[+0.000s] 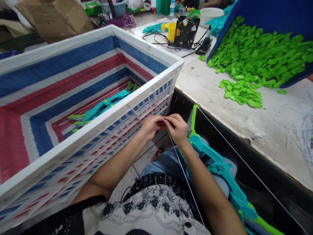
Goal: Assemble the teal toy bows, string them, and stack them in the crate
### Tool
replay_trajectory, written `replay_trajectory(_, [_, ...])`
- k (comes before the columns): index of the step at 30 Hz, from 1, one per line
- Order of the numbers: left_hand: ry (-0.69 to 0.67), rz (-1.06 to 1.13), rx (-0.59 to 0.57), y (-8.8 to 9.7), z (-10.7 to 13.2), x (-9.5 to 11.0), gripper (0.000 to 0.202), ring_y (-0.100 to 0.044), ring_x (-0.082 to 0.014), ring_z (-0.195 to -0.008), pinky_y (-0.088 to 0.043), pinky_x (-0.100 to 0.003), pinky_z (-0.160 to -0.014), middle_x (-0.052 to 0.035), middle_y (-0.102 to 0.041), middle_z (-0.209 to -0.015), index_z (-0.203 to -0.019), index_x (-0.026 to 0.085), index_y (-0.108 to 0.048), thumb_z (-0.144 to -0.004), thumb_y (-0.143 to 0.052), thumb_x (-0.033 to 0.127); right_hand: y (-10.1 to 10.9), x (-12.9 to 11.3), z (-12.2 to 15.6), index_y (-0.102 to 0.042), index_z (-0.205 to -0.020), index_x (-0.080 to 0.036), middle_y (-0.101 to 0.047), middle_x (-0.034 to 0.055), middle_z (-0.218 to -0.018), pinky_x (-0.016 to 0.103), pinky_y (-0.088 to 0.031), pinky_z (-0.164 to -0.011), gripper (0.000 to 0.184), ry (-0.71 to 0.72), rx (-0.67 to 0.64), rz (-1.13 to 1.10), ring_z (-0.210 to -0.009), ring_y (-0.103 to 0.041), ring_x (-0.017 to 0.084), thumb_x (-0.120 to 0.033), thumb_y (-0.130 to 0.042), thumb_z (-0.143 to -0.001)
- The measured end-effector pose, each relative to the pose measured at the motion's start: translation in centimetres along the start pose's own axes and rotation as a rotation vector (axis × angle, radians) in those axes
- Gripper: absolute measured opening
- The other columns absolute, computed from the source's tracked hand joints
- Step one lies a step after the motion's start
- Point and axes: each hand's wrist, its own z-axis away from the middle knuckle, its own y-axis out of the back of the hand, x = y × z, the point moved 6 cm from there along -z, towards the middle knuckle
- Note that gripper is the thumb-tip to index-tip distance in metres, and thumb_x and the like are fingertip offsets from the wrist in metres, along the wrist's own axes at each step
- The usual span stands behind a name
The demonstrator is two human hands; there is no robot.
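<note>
In front of my lap, my left hand (pixel 151 126) and my right hand (pixel 178 130) meet fingertip to fingertip, both pinching the end of a thin white string (pixel 186 179). The string runs from the fingers down past my right forearm; the exact end between the fingertips is too small to make out. Across my legs, under my right arm, lies a turquoise toy bow (pixel 241 197) with lime-green tips. Another white bowstring (pixel 244 160) stretches taut along its right side.
On my left stands a white plastic crate (pixel 176 62), lined with striped sheeting, holding turquoise-and-green toy bows (pixel 105 104). A worktable (pixel 195 81) at right carries a tipped blue bin (pixel 274 16) spilling green pieces (pixel 264 55), a black fan (pixel 187 32), a yellow cup (pixel 171 31) and loose white strings (pixel 304 133).
</note>
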Motion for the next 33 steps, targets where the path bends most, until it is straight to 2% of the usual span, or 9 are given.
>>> replay_trajectory(6, [-0.043, -0.251, -0.124, 0.2, 0.4, 0.3, 0.017, -0.061, -0.0125, -0.063, -0.051, -0.026, -0.065, -0.003, -0.066, -0.066, -0.073, 0.011, -0.069, -0.06, -0.069, 0.022, 0.5, 0.1, -0.7, -0.065, -0.082, -0.019, -0.063, 0.0047, -0.081, 0.028, -0.048, -0.072, 0.016, 0.015, -0.125, 0.034, -0.078, -0.059, 0.015, -0.024, -0.05, -0.087])
replay_trajectory(12, [-0.299, -0.654, 0.002, 0.5, 0.7, 1.0, 0.016, -0.047, -0.0069, -0.05, -0.038, -0.019, -0.049, 0.0025, -0.058, -0.058, -0.072, 0.013, -0.068, -0.066, -0.069, 0.029, 0.4, 1.2, 0.4, -0.062, -0.077, -0.017, -0.064, 0.0029, -0.076, 0.025, -0.046, -0.068, 0.014, -0.05, -0.078, -0.011, -0.071, -0.059, 0.013, -0.022, -0.051, -0.085])
replay_trajectory(17, [-0.308, -0.803, -0.092, 0.8, 1.2, 0.8, 0.02, -0.058, -0.0126, -0.066, -0.044, -0.022, -0.063, -0.002, -0.067, -0.07, -0.072, 0.015, -0.071, -0.072, -0.064, 0.033, 0.1, 1.8, 1.9, -0.062, -0.08, -0.019, -0.065, 0.0026, -0.079, 0.025, -0.046, -0.068, 0.016, -0.072, -0.149, -0.081, -0.073, -0.06, 0.013, -0.025, -0.049, -0.088])
replay_trajectory(21, [-0.249, -0.841, -0.18, 1.1, 1.9, 0.4, 0.021, -0.064, -0.0175, -0.079, -0.047, -0.027, -0.076, -0.0037, -0.072, -0.084, -0.083, 0.017, -0.074, -0.073, -0.063, 0.032, -0.7, 1.2, 2.7, -0.06, -0.082, -0.019, -0.063, 0.0062, -0.082, 0.03, -0.044, -0.074, 0.019, 0.033, -0.186, 0.097, -0.08, -0.057, 0.017, -0.023, -0.043, -0.09])
replay_trajectory(24, [-0.264, -0.94, -0.173, 1.3, 2.7, 0.0, 0.023, -0.065, -0.0187, -0.08, -0.048, -0.028, -0.077, -0.0045, -0.073, -0.088, -0.088, 0.018, -0.074, -0.076, -0.059, 0.03, -1.3, 1.2, 3.1, -0.058, -0.078, -0.018, -0.06, 0.0066, -0.078, 0.031, -0.042, -0.073, 0.019, -0.038, -0.142, 0.211, -0.077, -0.054, 0.018, -0.022, -0.043, -0.089])
replay_trajectory(26, [-0.323, -1.01, -0.144, 1.7, 3.4, -0.2, 0.024, -0.064, -0.0188, -0.081, -0.048, -0.028, -0.078, -0.0048, -0.073, -0.089, -0.09, 0.018, -0.073, -0.078, -0.058, 0.032, -1.2, 1.5, 3.7, -0.059, -0.08, -0.018, -0.06, 0.0049, -0.077, 0.029, -0.042, -0.071, 0.018, -0.097, -0.145, 0.153, -0.075, -0.054, 0.017, -0.023, -0.044, -0.089])
replay_trajectory(29, [-0.372, -1.015, -0.063, 3.2, 4.3, -0.4, 0.03, -0.062, -0.0195, -0.093, -0.046, -0.029, -0.085, -0.0057, -0.07, -0.101, -0.101, 0.019, -0.07, -0.08, -0.058, 0.037, 1.7, 3.0, 5.6, -0.061, -0.085, -0.02, -0.062, 0.0038, -0.081, 0.028, -0.043, -0.073, 0.02, -0.143, -0.164, 0.1, -0.078, -0.056, 0.016, -0.026, -0.043, -0.09])
replay_trajectory(31, [-0.383, -0.983, 0.098, 5.3, 4.9, 0.0, 0.035, -0.061, -0.0199, -0.096, -0.046, -0.03, -0.086, -0.0068, -0.068, -0.105, -0.106, 0.018, -0.068, -0.08, -0.059, 0.039, 6.2, 5.2, 7.8, -0.063, -0.09, -0.018, -0.064, 0.0074, -0.088, 0.033, -0.043, -0.079, 0.022, -0.222, -0.097, 0.308, -0.086, -0.056, 0.02, -0.032, -0.045, -0.09])
replay_trajectory(33, [-0.47, -0.983, 0.343, 7.5, 5.8, 1.0, 0.035, -0.062, -0.0192, -0.091, -0.047, -0.03, -0.084, -0.0069, -0.069, -0.102, -0.102, 0.017, -0.067, -0.079, -0.058, 0.041, 11.3, 7.9, 10.7, -0.062, -0.103, -0.015, -0.063, 0.0131, -0.102, 0.038, -0.042, -0.081, 0.032, -0.352, -0.079, 0.627, -0.096, -0.054, 0.026, -0.039, -0.048, -0.088])
